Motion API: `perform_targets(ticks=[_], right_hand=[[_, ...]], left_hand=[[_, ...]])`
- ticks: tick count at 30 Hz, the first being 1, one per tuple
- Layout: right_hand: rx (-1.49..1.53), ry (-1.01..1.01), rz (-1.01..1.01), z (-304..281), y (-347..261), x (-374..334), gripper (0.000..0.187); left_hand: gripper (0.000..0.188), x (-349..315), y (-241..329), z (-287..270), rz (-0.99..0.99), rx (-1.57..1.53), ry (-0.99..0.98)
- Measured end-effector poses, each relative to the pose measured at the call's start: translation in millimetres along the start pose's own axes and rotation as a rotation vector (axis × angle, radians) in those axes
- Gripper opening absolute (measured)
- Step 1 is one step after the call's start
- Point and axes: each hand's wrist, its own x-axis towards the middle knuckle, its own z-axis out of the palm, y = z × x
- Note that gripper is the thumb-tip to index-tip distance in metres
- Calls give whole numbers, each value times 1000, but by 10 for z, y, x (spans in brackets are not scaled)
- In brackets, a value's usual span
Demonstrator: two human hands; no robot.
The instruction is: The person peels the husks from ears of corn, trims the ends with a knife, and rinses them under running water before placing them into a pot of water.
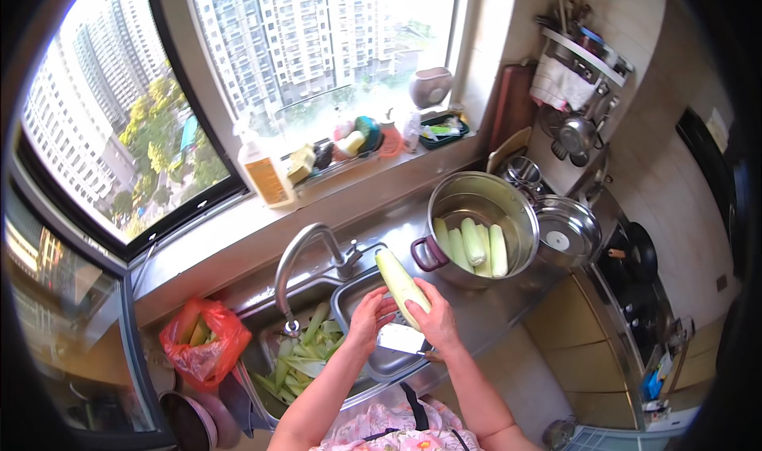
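Tons of daylight through the window (325, 42), kinda blown out; glare on the steel desk (397, 225), fisheye-bent edges, black corners.

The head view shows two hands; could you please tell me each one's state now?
Left hand: open, beside the pale green vegetable; whether it touches cannot be told.
Right hand: closed, holding the pale green vegetable near its lower end.

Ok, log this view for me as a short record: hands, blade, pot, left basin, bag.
Right hand: gripping a pale green ear, likely corn
Left hand: beside the ear, contact unclear
Cleaver: below the hands
Pot: several similar ears inside
Left basin: green husk pieces
Red bag: left of that basin
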Motion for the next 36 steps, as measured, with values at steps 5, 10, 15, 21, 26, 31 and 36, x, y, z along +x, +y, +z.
perform_targets(ticks=[5, 10, 15, 21, 26, 31, 36], right_hand=[[174, 194, -101, -316, 96, 179, 52], [70, 408, -129, -920, 482, 813, 54], [-372, 433, 241, -1470, 1057, 1533, 65], [-707, 156, 203, -1989, 1448, 1986, 72], [-972, -75, -92, -2092, 1570, 2435, 69], [-1175, 23, -418, -2024, 1878, 2885, 40], [-1163, 149, -262, -1883, 2124, 2902, 33]], left_hand=[[59, 88, 90, 825, 199, 202, -110], [63, 722, 125, 1497, 179, 270, -304], [49, 1231, -153, 1609, 398, 758, -260], [29, 965, -250, 1565, 976, 1731, -317], [23, 1042, -322, 1523, 1107, 1752, -273], [21, 1067, -345, 1594, 1133, 1733, -229], [19, 1058, -313, 1653, 1128, 1769, -186]])
